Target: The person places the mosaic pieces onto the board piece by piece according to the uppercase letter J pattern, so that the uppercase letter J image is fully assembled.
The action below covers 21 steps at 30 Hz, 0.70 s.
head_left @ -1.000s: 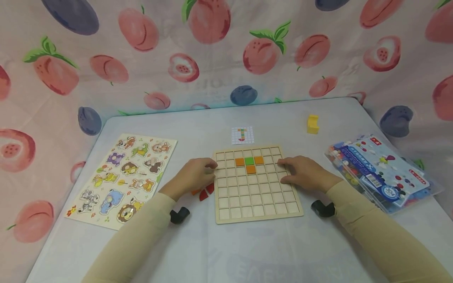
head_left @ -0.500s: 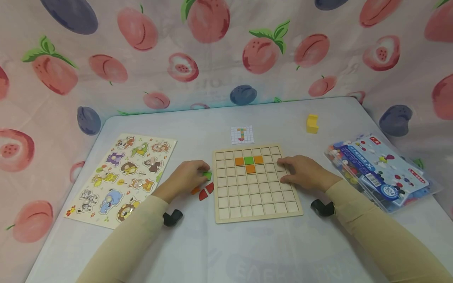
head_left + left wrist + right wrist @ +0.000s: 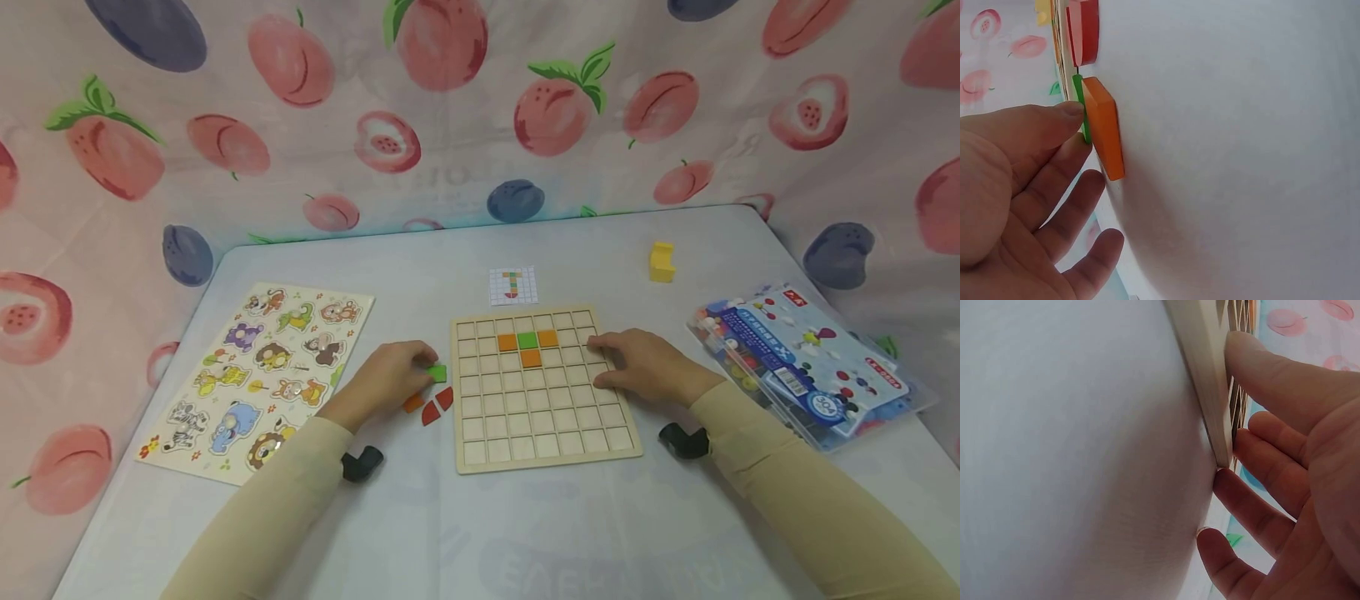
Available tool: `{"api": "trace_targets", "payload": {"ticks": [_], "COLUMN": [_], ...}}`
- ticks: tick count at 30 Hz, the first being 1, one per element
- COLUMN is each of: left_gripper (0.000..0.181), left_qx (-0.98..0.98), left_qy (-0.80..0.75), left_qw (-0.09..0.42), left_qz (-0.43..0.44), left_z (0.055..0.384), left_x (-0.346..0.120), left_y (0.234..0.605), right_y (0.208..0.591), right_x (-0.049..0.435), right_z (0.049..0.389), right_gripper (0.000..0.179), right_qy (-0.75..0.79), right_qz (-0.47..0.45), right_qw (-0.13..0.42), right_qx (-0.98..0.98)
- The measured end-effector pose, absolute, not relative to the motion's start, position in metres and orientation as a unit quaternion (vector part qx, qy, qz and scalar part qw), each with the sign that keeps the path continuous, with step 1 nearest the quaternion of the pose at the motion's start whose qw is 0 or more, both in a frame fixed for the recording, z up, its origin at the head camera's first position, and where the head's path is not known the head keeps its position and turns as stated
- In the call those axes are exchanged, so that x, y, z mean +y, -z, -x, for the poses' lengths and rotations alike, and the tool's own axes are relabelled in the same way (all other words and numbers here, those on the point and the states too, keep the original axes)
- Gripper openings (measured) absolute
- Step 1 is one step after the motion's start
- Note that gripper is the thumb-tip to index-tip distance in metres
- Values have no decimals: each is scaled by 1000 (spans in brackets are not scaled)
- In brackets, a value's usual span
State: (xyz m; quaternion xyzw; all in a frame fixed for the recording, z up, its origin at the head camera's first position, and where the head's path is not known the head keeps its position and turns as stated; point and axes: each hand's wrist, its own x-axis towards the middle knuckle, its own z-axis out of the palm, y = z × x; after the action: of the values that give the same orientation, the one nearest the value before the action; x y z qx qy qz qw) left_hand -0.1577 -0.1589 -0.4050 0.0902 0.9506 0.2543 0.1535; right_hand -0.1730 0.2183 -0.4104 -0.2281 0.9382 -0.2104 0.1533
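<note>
Fingers (image 3: 1076, 212) of the left hand (image 3: 386, 379): thumb and forefinger clamped on the green tile (image 3: 437, 373), others apart. It lies beside the left side of the grid board (image 3: 547, 464), mid-tabletop (image 3: 337, 542). Right hand (image 3: 645, 362): fingers apart, resting at the board's right rim.

Step in hand, I judge: collecting the green tile. Next move calls for a lift over the rim, squared to a cell.

Grid board carries three orange tiles (image 3: 531, 358) and a second green tile (image 3: 528, 340), forming a small T. Animal board (image 3: 296, 387), toward tabletop's left edge, animal pieces in it. Clear case (image 3: 813, 367), right edge: coloured pieces inside. Pattern card (image 3: 502, 296), toward far edge. Yellow block (image 3: 662, 265), near far right corner. Smallest: loose orange tile (image 3: 413, 403), two red pieces (image 3: 431, 413).
</note>
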Motion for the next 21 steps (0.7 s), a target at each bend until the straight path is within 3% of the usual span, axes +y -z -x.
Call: {"api": "trace_targets", "payload": {"ticks": [21], "left_gripper": [33], "left_qx": [949], "left_qy": [-258], "left_qw": [157], "left_qz": [-86], "left_z": [159], "left_x": [-163], "left_y": [407], "right_y": [410], "right_x": [218], "right_z": [173], "right_gripper": [63], "right_qy": [217], "right_qz": [222], "right_qw": [153], "right_qx": [938]}}
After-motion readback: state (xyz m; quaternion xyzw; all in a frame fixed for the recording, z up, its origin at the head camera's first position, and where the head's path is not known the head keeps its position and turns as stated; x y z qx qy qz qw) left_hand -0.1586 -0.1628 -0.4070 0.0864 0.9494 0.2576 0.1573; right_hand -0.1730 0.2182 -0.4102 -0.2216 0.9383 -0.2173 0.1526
